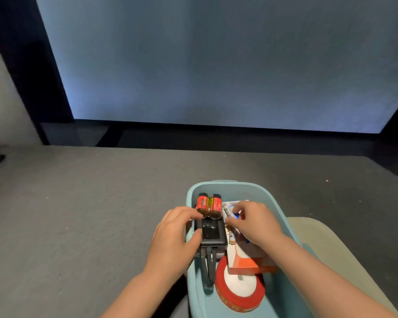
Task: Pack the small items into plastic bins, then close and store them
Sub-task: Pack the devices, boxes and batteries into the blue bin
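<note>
Left hand [172, 235] grips the black device [213, 234] inside the light-blue bin [274, 216], thumb on its near left edge, fingers curled over the far left corner. Right hand [254, 222] pinches small white-blue batteries [228, 211], just right of the device. Two red batteries [209, 206] lie at the bin's far end, touching the device. Orange-white box [248, 263] and red tape roll [239, 286] sit at the bin's near end. Bin rests on grey floor [78, 214].

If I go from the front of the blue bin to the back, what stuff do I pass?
Red tape roll → orange box → black device gripped by the left hand → two red batteries at the far end of the blue bin.
</note>
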Available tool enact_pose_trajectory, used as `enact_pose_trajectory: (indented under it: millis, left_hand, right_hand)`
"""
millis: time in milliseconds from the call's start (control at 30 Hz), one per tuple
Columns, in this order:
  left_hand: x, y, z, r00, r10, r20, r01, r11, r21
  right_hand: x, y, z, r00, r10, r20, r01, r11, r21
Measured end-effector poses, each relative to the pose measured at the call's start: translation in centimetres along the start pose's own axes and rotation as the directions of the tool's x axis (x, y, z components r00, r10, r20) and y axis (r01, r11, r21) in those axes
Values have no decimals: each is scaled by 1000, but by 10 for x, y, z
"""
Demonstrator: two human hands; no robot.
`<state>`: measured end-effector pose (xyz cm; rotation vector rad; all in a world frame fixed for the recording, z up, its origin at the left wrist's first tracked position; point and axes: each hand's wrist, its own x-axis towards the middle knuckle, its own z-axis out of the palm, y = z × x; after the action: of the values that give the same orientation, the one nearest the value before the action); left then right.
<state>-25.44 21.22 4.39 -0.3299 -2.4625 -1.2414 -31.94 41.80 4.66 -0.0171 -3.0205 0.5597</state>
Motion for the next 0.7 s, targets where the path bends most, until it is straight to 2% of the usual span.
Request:
enact_pose_trajectory:
  millis: [100,167,267,367,433,500,700]
  left_hand:
    - [-11,-15,-25,996,-74,-54,75,997,22]
    - [-19,-32,-49,982,-148,-121,154,987,44]
    - [-34,-63,-93,925,-282,-254,300,953,36]
    - [-56,-97,-135,852,-383,-357,417,909,18]
    - [-77,-121,-164,806,-438,-399,490,871,34]
    - [-103,-146,-191,759,-494,-424,574,815,80]
    - [-175,-215,-253,652,-581,-488,741,625,246]
  right_hand:
    - [-4,-3,-9,999,31,16,-32,999,32]
    - [-8,-15,-19,999,17,-42,-13,994,105]
    - [-22,-63,-31,988,-58,-144,102,941,323]
    - [-47,-135,-25,963,-215,-164,269,832,485]
    - [-61,-183,-9,937,-321,-139,343,761,550]
    - [-71,-226,13,915,-395,-76,355,703,617]
    - [-76,-350,99,811,-577,92,396,659,640]
